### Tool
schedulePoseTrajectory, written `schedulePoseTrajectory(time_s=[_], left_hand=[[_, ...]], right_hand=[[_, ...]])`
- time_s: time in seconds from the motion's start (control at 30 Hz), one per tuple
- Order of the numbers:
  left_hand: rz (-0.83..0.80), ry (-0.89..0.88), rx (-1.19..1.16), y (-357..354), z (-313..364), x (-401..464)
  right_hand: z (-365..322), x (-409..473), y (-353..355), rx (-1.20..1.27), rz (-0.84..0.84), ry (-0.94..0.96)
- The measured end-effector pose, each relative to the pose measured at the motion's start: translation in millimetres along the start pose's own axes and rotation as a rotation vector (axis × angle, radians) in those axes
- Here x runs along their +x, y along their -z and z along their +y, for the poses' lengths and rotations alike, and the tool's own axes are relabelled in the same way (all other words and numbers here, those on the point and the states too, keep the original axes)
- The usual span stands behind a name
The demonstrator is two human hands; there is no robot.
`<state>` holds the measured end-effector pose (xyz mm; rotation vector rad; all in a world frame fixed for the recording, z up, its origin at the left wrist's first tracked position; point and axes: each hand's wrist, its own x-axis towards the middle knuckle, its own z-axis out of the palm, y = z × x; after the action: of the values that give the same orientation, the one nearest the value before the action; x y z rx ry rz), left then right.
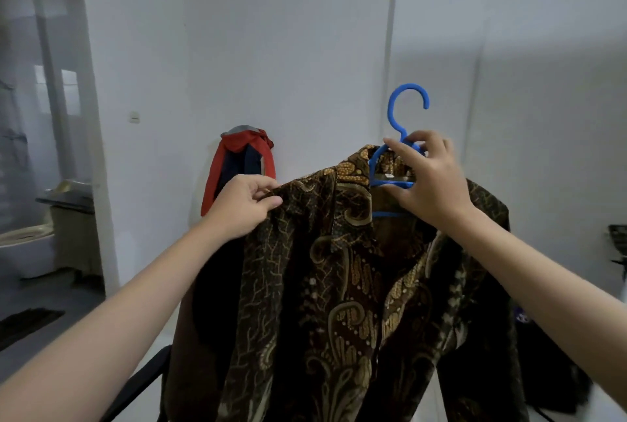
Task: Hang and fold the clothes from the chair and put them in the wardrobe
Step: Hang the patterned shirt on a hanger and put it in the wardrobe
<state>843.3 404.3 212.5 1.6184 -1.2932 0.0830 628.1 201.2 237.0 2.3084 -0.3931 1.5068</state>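
both hands up in front of me, 1 garment between them. my right hand (428, 181) grips the blue hanger (400, 136) at its neck, just under the hook, fingers curled round it. the hook stands upright above my hand. the brown batik shirt (339, 286) drapes on the hanger, collar around the hanger's neck, front open, body hanging straight down. my left hand (244, 208) pinches the shirt's shoulder, left of the hanger, thumb and fingers closed on the fabric. left of the hanger and further back, a red and navy garment (237, 167) hangs against the white wall (305, 31). below the shirt, lower left, a dark chair arm (142, 381) shows.
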Motion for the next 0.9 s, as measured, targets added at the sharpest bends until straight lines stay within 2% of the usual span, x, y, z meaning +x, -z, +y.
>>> schedulePoseTrajectory(time_s=[0.23, 0.43, 0.6, 0.7, 0.9], left_hand=[[-0.069, -0.258, 0.198, -32.2, 65.6, 20.6], [-0.127, -0.293, 0.043, -97.8, 130.5, 16.1], [-0.307, -0.345, -0.073, -169.1, 185.4, -0.5], [-0.355, -0.344, -0.119, -213.9, 215.4, -10.6], [-0.462, -0.313, -0.249, -294.5, 269.0, -22.0]], right_hand=[[47.0, -2.6, 82.7, -0.237, 0.026, 0.068], [103.0, -44.3, 161.8, -0.35, -0.055, 0.047], [156.7, -94.1, 231.1, -0.418, -0.117, -0.037], [186.8, -121.0, 269.3, -0.459, -0.142, -0.075], [240.4, -163.1, 346.4, -0.634, -0.111, -0.055]])
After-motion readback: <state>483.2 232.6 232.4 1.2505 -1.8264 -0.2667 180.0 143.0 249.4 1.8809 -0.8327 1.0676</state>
